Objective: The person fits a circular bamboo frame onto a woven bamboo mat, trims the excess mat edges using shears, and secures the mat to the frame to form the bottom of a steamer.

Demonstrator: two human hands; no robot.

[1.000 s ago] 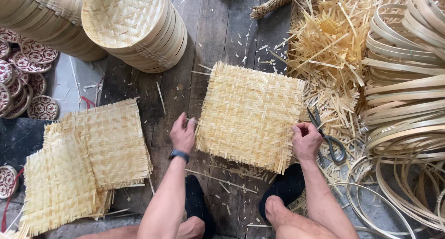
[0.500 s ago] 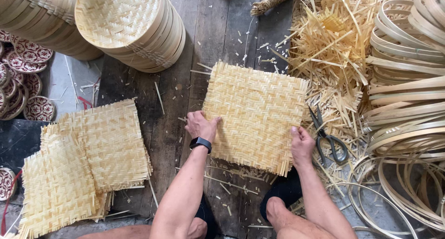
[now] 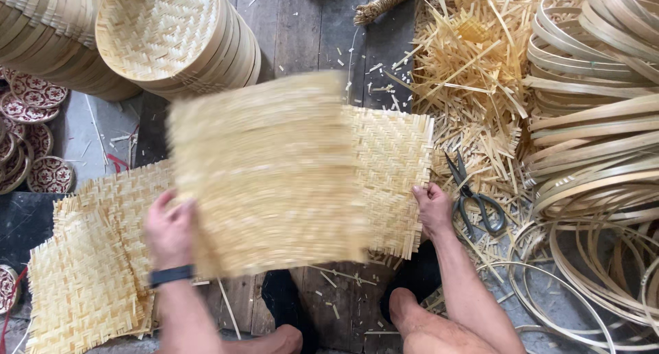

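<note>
Pale yellow herringbone-woven mat (image 3: 395,169), red-and-white patterned dishes (image 3: 47,174), black-handled scissors (image 3: 475,199).

One pair of scissors (image 3: 473,202), two hands, and one blurred raised woven mat (image 3: 268,175).

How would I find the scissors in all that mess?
Start at the big heap of bamboo hoops on the right. Just left of it, beside the right hand, lie the scissors on straw scraps. They are the only dark metal thing among pale bamboo.

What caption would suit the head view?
Left hand lifts a blurred woven mat; right hand holds another mat beside scissors.
</note>
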